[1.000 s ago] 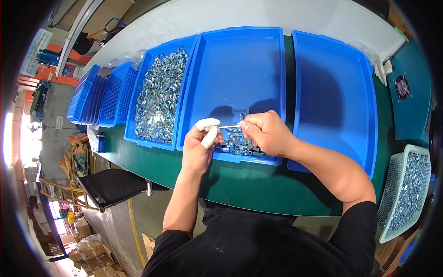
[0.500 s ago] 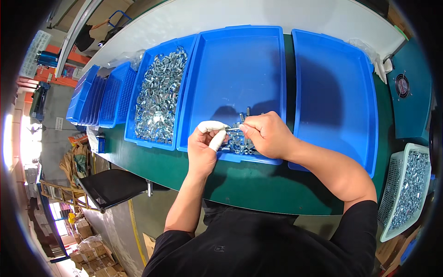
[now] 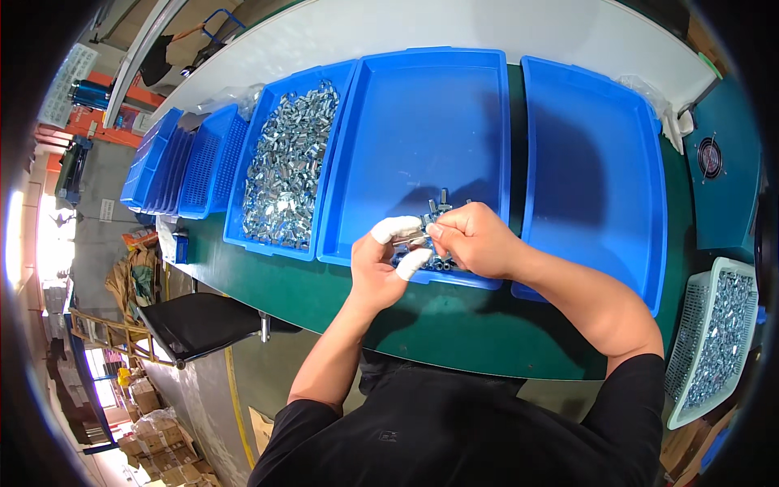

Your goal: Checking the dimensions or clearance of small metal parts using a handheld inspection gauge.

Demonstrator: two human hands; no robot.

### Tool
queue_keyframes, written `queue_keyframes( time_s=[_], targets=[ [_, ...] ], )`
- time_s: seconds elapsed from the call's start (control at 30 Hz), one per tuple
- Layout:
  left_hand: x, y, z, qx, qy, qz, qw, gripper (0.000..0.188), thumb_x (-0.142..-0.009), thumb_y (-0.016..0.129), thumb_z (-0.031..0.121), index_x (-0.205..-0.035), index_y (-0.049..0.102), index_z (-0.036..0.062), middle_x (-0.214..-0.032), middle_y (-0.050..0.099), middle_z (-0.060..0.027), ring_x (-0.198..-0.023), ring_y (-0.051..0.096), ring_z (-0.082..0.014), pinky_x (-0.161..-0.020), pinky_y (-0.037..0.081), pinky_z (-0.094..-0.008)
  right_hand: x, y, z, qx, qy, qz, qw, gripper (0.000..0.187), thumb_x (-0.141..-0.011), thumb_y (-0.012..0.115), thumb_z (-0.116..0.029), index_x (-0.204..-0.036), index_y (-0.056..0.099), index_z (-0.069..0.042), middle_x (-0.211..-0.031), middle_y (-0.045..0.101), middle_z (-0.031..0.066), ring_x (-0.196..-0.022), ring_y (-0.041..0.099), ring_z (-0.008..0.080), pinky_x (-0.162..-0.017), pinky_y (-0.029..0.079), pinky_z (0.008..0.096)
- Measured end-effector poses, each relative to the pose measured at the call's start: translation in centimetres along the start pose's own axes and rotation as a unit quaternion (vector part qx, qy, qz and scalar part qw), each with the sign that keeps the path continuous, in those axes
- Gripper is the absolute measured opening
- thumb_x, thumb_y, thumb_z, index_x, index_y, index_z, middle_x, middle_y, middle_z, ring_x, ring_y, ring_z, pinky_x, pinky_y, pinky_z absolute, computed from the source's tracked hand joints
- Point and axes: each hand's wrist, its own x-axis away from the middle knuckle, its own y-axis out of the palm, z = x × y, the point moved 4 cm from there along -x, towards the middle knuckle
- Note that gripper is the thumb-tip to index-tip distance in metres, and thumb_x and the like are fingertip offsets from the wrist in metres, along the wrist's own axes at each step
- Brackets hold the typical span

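Note:
Over the near edge of the middle blue tray (image 3: 422, 105), my two hands meet above a small heap of shiny metal hex pieces (image 3: 442, 265). My right hand (image 3: 479, 241) pinches a slim metal rod-like piece (image 3: 411, 238) between thumb and forefinger; its exact kind is too small to make out. Around the rod's other end, my left hand (image 3: 380, 264) has its thumb and forefinger spread apart, both wrapped in white coverings. Its remaining fingers are partly hidden. Some of the hex pieces lie just beyond the fingertips, partly covered by my right hand.
At left, another blue tray (image 3: 236, 213) holds many metal pieces, with blue baskets (image 3: 213, 166) beside it. A third blue tray (image 3: 596, 203) lies right on the green table (image 3: 454, 329). A pale basket of metal parts (image 3: 680, 357) stands far right, below a green machine (image 3: 726, 195).
My left hand has shifted right, and its thumb and forefinger have parted from their closed grip. My right hand stays nearly in place, still pinching. The whole view has shifted slightly.

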Motion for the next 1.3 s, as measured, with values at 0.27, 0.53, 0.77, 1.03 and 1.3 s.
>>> queue_keyframes(
  time_s=[0.27,0.53,0.77,1.03,1.3],
  targets=[
    [-1.0,-1.8,1.8,-0.220,0.095,-0.078,0.968,0.012,-0.086,0.073,0.000,-0.098,0.070,-0.0012,-0.080,0.070,-0.0054,-0.074,0.067,-0.0125,-0.065,0.053,-0.0254,0.5,0.8,-0.8,0.103,-0.124,0.044,0.986,0.028,-0.094,0.059,-0.017,-0.071,0.065,-0.003,-0.060,0.060,0.0122,-0.051,0.052,0.0257,-0.055,0.042,0.0371],
    [-3.1,-13.9,0.4,-0.378,0.012,0.208,0.902,0.021,-0.091,0.070,0.007,-0.111,0.067,0.0008,-0.101,0.071,-0.0095,-0.089,0.067,-0.0191,-0.077,0.053,-0.0312,0.2,-1.0,-1.0,0.078,-0.133,0.121,0.981,0.030,-0.096,0.057,-0.013,-0.071,0.063,0.001,-0.055,0.053,0.0126,-0.048,0.042,0.0220,-0.051,0.037,0.0362],
    [-5.7,-16.2,-2.5,-0.593,0.094,-0.128,0.789,0.047,-0.082,0.073,0.010,-0.128,0.061,0.0152,-0.141,0.054,-0.0141,-0.128,0.049,-0.0391,-0.108,0.039,-0.0479,0.2,-0.6,-1.2,0.113,-0.132,0.092,0.980,0.031,-0.098,0.056,-0.014,-0.072,0.063,0.001,-0.053,0.052,0.0099,-0.048,0.045,0.0157,-0.050,0.037,0.0334],
    [-7.1,-22.8,-4.7,-0.552,0.054,-0.081,0.828,0.028,-0.090,0.066,0.008,-0.117,0.059,0.0099,-0.144,0.053,-0.0165,-0.129,0.050,-0.0384,-0.108,0.038,-0.0454,0.2,-0.6,-1.4,0.107,-0.106,0.077,0.986,0.031,-0.097,0.058,-0.016,-0.072,0.063,0.001,-0.058,0.056,0.0136,-0.048,0.048,0.0243,-0.052,0.038,0.0370],
    [-8.3,-29.4,-7.0,-0.605,0.028,0.034,0.795,0.025,-0.100,0.053,0.014,-0.120,0.063,0.0017,-0.135,0.057,-0.0249,-0.124,0.054,-0.0415,-0.107,0.041,-0.0421,0.0,-0.7,-0.9,0.091,-0.104,0.097,0.986,0.029,-0.097,0.057,-0.016,-0.074,0.063,0.001,-0.062,0.059,0.0154,-0.052,0.052,0.0277,-0.055,0.041,0.0375]
  ],
)
